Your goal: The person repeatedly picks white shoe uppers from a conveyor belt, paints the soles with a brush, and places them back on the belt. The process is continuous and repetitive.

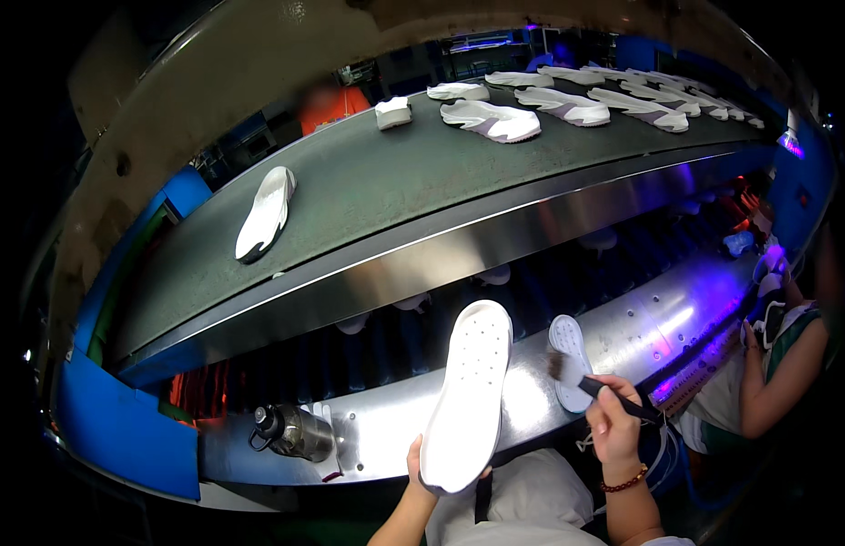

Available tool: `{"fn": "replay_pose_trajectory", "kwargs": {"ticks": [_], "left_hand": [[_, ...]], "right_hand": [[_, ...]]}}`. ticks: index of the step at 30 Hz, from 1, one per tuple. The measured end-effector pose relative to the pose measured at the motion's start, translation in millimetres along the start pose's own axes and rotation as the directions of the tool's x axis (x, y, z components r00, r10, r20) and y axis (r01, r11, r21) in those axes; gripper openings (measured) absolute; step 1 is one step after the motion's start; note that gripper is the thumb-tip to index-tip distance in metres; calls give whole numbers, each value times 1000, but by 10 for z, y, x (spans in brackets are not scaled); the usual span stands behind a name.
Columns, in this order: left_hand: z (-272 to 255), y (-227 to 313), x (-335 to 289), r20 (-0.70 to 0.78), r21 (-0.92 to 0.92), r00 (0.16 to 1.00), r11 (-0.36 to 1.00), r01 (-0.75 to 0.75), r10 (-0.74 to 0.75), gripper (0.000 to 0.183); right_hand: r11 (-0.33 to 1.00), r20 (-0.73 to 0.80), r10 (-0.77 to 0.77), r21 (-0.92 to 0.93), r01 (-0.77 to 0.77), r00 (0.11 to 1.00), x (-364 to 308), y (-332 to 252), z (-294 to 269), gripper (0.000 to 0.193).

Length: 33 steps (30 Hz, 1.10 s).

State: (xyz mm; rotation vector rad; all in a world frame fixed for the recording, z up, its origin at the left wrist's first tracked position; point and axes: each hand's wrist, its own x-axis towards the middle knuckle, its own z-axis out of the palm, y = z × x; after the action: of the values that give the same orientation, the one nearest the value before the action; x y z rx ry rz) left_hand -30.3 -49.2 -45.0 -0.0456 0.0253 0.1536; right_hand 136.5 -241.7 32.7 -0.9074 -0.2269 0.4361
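Observation:
My left hand grips a white shoe sole by its lower end. The sole is tilted up in front of me, with small holes near its top end. In my right hand is a brush with a dark handle, its brown bristles pointing left toward the sole but apart from it. Behind the brush, a second white piece shaped like a sole, with small holes, lies on the metal ledge, partly covered by the brush and hand.
A metal ledge runs before me, with a dark bottle at its left. Beyond, a green conveyor belt carries one sole at left and several at far right. Another person's arm is at right; an orange-clad person stands behind.

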Motion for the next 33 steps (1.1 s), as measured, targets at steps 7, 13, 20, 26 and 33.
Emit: {"fn": "replay_pose_trajectory", "kwargs": {"ticks": [7, 13, 20, 26, 33], "left_hand": [[-255, 19, -168, 143, -74, 990, 997, 30, -19, 78], [-364, 8, -219, 155, -56, 988, 998, 12, -3, 79], [-385, -21, -212, 155, 22, 988, 1000, 7, -11, 72], [-360, -54, -209, 152, 111, 988, 994, -16, -1, 67], [-196, 6, -192, 66, 203, 982, 966, 159, -175, 61]], "right_hand": [[991, -152, 87, 116, -70, 985, 22, 130, -277, 13], [985, -134, 140, 120, -124, 981, 27, 243, -323, 12], [976, -136, 200, 115, -185, 970, 45, 231, -277, 12], [975, -151, 205, 123, -187, 967, 57, 257, -347, 12], [986, -257, 142, 122, -114, 956, 107, 190, -449, 12]]}}
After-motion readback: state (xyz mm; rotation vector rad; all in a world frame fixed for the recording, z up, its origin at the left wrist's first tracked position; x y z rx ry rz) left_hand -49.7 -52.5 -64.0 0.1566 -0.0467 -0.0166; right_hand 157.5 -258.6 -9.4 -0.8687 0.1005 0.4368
